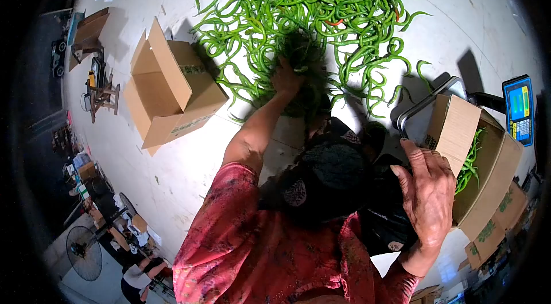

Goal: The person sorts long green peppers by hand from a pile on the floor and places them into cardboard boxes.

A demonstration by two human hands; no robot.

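Note:
My left hand reaches down to the near edge of a wide pile of long green chili peppers. Dark shadow covers most of its fingers, so I cannot make out whether a pepper is in them. To the right, my right hand is raised beside an open cardboard box, thumb apart and fingers loosely bent, with nothing visible in it. Its fingertips overlap the box flap; contact is unclear. Some green chili peppers lie inside that box.
Left of the pile stands another open cardboard box. A scale display rises behind the right box, near a metal frame. Small wooden stool and standing fan are at left. Another person is at lower left.

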